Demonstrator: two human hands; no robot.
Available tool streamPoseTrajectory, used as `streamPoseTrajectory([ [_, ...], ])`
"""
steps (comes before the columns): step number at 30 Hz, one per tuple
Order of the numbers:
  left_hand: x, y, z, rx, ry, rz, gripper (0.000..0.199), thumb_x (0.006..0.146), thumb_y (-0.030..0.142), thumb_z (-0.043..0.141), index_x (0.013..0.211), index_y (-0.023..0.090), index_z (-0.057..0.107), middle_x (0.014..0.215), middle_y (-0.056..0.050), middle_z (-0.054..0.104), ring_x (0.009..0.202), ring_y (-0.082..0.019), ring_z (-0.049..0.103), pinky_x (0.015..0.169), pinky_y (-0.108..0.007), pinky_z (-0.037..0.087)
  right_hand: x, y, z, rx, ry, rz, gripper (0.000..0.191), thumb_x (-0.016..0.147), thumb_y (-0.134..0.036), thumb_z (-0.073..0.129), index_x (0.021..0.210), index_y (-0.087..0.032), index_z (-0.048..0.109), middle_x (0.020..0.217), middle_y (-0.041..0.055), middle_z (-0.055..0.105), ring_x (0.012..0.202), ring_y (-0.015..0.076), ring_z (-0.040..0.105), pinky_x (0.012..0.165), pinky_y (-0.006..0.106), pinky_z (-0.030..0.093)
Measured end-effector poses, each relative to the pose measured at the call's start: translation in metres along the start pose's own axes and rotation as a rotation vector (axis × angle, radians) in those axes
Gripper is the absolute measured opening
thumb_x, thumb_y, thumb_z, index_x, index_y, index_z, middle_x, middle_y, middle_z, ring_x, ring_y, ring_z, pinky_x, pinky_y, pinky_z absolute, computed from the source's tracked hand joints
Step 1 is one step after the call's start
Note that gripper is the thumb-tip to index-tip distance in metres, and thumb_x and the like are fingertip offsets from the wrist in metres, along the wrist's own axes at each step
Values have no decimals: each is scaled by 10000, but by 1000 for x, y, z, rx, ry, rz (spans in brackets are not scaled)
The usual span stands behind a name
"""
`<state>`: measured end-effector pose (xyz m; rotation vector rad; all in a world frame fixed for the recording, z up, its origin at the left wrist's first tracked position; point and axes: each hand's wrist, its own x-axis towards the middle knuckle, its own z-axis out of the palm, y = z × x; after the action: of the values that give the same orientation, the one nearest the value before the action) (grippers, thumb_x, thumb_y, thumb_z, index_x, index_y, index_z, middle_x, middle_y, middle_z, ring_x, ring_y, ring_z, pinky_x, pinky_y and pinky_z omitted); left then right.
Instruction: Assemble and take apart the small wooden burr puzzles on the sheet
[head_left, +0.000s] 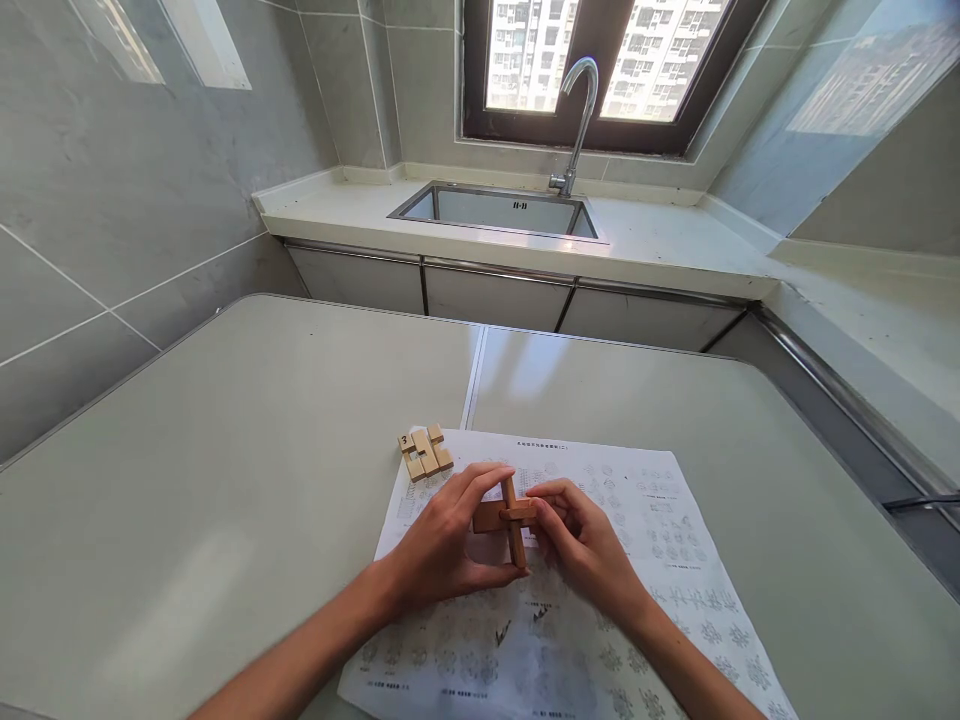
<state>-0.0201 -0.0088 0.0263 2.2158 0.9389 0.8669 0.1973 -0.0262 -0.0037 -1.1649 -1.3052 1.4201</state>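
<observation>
Above a printed sheet (645, 540), both hands hold a brown wooden interlocking puzzle (491, 516) made of crossed pieces. My left hand (446, 535) pinches the upright piece between fingertips at its top and thumb at its bottom. On the other side, my right hand (581, 535) grips the end of a horizontal piece between thumb and index finger. Part of that end is hidden by the fingers. Several light notched wooden pieces (425, 455), one marked "3", lie close together at the sheet's upper left corner. Rows of small diagrams cover the sheet.
The sheet lies on a pale table (225, 480) with a seam running down from its far edge. Past that edge are a counter (660, 225) with a sink (495, 208), a curved faucet (585, 110) and a window. Tiled walls stand left and right.
</observation>
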Motion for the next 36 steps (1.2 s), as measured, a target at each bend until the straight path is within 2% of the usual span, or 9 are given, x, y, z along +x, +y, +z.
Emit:
streamPoseTrajectory([
  [7, 0, 4, 1, 32, 3, 47, 941, 733, 175, 846, 1531, 304, 365, 1383, -101, 625, 1252, -293, 642, 1064, -416, 545, 1, 0, -1, 67, 5, 28, 385, 996, -604, 656, 1055, -223, 642, 833, 39, 709, 564, 130, 519, 502, 256, 410],
  [14, 0, 5, 0, 38, 8, 63, 923, 758, 181, 830, 1536, 302, 348, 1385, -108, 629, 1259, -295, 644, 1063, -420, 550, -1, -2, -2, 87, -1, 23, 318, 1025, -542, 653, 1056, -226, 634, 827, 28, 703, 575, 119, 521, 508, 246, 407],
  [23, -2, 3, 3, 41, 13, 43, 935, 760, 227, 858, 1534, 298, 340, 1410, -121, 627, 1281, -316, 640, 1074, -459, 551, 0, -8, -2, 121, 13, 35, 391, 972, -609, 686, 1018, -224, 640, 756, 4, 667, 535, 127, 515, 485, 258, 414],
  [28, -1, 5, 4, 28, 37, 18, 896, 749, 212, 834, 1510, 282, 368, 1382, -122, 645, 1269, -324, 651, 1074, -474, 553, 0, -9, -5, 172, -10, 32, 392, 975, -605, 683, 1022, -218, 638, 769, 5, 675, 476, 109, 475, 473, 270, 377],
  [31, -2, 5, 3, -16, 34, -34, 900, 745, 245, 851, 1510, 274, 377, 1397, -130, 638, 1268, -327, 655, 1080, -476, 553, 1, -6, -9, 216, 29, 47, 393, 974, -608, 684, 1026, -222, 634, 636, -48, 578, 428, 98, 405, 466, 269, 335],
  [36, -2, 0, 2, -106, 56, -122, 1001, 696, 334, 935, 1521, 263, 372, 1421, -143, 631, 1298, -339, 637, 1125, -505, 520, 4, -8, -14, 265, 211, 24, 368, 976, -593, 687, 1039, -235, 625, 532, -86, 468, 437, 109, 357, 466, 261, 298],
])
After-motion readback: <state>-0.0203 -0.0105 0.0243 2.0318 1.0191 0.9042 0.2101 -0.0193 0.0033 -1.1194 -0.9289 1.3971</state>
